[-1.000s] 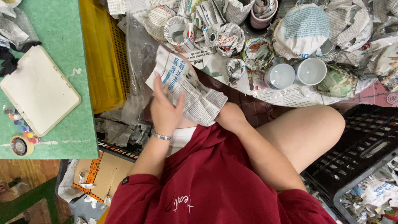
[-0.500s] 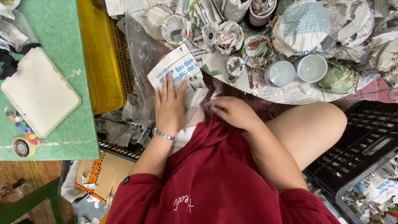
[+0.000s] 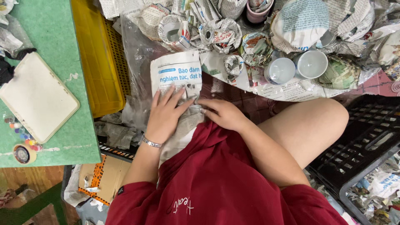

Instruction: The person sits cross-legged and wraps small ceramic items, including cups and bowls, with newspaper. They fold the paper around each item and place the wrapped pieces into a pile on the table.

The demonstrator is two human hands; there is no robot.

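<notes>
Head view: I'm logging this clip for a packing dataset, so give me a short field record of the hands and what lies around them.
left hand: flat, fingers spread, pressing on the newspaper sheet
right hand: palm down on the sheet's lower edge, beside the left
sheet: spread over the lap
ahead: two white cups, unwrapped, among paper-wrapped bundles
left side: yellow crate, green table bearing a white tablet
right side: black crate
</notes>
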